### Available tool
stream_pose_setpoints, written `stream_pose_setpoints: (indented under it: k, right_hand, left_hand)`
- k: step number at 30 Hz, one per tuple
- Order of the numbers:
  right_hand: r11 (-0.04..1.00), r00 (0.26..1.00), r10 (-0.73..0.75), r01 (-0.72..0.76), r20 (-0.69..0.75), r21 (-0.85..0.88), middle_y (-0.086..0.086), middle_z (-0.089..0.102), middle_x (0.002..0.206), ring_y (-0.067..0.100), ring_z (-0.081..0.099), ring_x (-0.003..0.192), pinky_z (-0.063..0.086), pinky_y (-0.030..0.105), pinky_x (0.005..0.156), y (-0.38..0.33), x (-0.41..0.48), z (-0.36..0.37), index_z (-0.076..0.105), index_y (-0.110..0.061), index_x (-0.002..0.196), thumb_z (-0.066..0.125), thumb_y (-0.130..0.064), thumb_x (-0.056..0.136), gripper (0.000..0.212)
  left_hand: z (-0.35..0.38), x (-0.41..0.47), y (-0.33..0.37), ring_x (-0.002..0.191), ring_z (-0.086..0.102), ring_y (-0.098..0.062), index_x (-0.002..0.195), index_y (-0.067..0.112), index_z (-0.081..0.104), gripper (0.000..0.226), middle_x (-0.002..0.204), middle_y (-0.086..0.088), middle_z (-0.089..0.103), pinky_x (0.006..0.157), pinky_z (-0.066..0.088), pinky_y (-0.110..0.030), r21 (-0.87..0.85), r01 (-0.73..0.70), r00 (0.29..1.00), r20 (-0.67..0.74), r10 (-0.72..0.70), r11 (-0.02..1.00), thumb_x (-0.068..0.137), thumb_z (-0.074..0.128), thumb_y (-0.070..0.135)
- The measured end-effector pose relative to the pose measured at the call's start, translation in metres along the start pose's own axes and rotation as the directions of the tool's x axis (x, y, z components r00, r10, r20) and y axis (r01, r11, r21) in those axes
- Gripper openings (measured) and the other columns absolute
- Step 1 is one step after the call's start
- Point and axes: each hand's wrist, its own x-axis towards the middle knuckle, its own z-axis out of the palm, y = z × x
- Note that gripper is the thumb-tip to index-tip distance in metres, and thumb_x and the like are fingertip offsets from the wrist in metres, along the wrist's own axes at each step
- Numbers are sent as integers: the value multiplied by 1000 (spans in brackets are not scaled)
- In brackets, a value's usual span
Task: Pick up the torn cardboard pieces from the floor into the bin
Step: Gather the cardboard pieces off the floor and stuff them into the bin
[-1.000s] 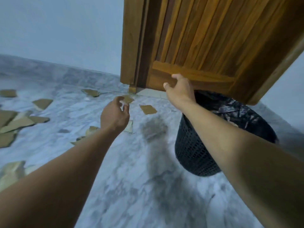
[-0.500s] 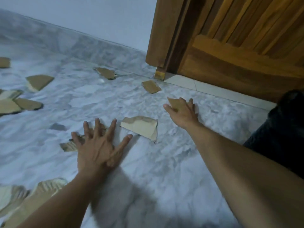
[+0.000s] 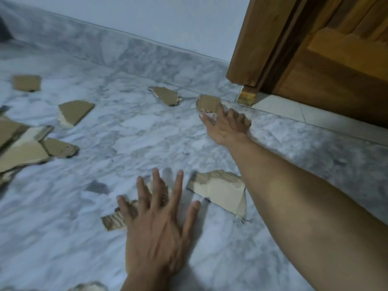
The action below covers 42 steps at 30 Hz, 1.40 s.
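Torn brown cardboard pieces lie scattered on the grey marble floor [image 3: 147, 131]. My left hand [image 3: 159, 223] is open, fingers spread, pressing flat over a small corrugated piece [image 3: 113, 222]. A larger torn piece [image 3: 220, 192] lies just right of it, partly under my right forearm. My right hand [image 3: 226, 124] reaches far forward to a cardboard piece [image 3: 207, 103] near the door frame, with thumb and forefinger closed on its near edge. The bin is out of view.
A wooden door and frame [image 3: 315, 59] stand at the upper right, with a pale threshold tile [image 3: 283, 110] below. More pieces lie at the back [image 3: 165, 95], mid left [image 3: 74, 111], far left [image 3: 26, 82] and in a pile [image 3: 23, 150]. The wall skirting [image 3: 126, 53] runs behind.
The view dropped closer to the floor and the bin left the frame. My right hand moved forward from one piece to the piece by the door frame. My left hand stayed spread on the floor.
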Motion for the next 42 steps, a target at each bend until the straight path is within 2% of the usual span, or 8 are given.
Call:
stream_pose_setpoints:
  k: [3, 8, 18, 27, 33, 35, 38, 42]
  right_hand:
    - [997, 997, -69, 68, 42, 23, 19, 9, 166, 52, 11, 147, 18, 71, 112, -38, 13, 0, -5, -37, 160, 15, -84, 90, 87]
    - [976, 950, -218, 218, 223, 26, 9, -19, 169, 49, -16, 151, 2, 72, 116, -92, 38, 3, -17, -51, 154, 9, -88, 85, 83]
    - [888, 842, -415, 457, 344, -49, 3, 5, 171, 34, 13, 155, 11, 54, 124, -60, -9, -18, 16, -44, 160, 24, -65, 104, 61]
    - [930, 852, -350, 366, 389, 37, -2, 12, 170, 35, 17, 153, 19, 52, 121, 5, -151, -13, 28, -50, 155, 28, -73, 97, 62]
    - [962, 888, -272, 239, 370, 133, -9, 4, 168, 40, -6, 153, 18, 58, 118, 17, -283, 4, 20, -52, 155, 27, -85, 88, 75]
    - [961, 897, -269, 228, 351, 154, -9, 4, 166, 41, -9, 152, 24, 60, 115, 13, -324, 16, 19, -51, 154, 28, -89, 85, 80]
    - [959, 904, -271, 225, 330, 171, -7, 3, 165, 40, -10, 152, 22, 65, 115, 0, -371, 35, 22, -53, 150, 25, -96, 76, 85]
    - [945, 916, -306, 259, 259, 199, -4, 3, 167, 38, -15, 153, 11, 69, 114, -30, -417, 50, 27, -49, 149, 28, -83, 89, 69]
  left_hand:
    - [6, 2, -2, 147, 30, -44, 153, 45, 33, 57, 160, -6, 37, 108, 16, -73, 77, -248, 969, 18, 248, 966, 102, 18, 64]
    - [6, 3, -4, 148, 31, -40, 142, 43, 51, 51, 157, -2, 44, 109, 18, -76, 70, -208, 978, -5, 209, 976, 101, 26, 62]
    - [-5, 2, -3, 152, 20, -37, 138, 37, 54, 57, 163, -1, 32, 115, 4, -73, 22, -22, 999, 40, 21, 1000, 98, 22, 64]
    - [-11, -32, -6, 155, 3, -34, 141, 32, 46, 45, 168, -2, 17, 116, -10, -69, -91, 28, 999, 46, -24, 995, 107, 22, 48]
    - [-32, -109, -29, 155, 0, -35, 144, 28, 44, 47, 169, -8, 11, 118, -7, -67, -77, 2, 989, 145, 10, 997, 107, 25, 48]
    - [-44, -141, -47, 155, -4, -36, 146, 29, 46, 48, 168, -7, 17, 118, -7, -67, -9, -34, 999, 42, 34, 999, 106, 28, 48]
    - [-65, -205, -97, 154, -4, -39, 155, 39, 32, 62, 166, -6, 23, 115, -8, -70, -11, 234, 951, -204, -231, 972, 99, 31, 65]
    - [-68, -275, -159, 151, -12, -49, 158, 45, -1, 83, 169, -13, -1, 112, -10, -73, 6, 525, 851, -10, -525, 851, 86, 8, 86]
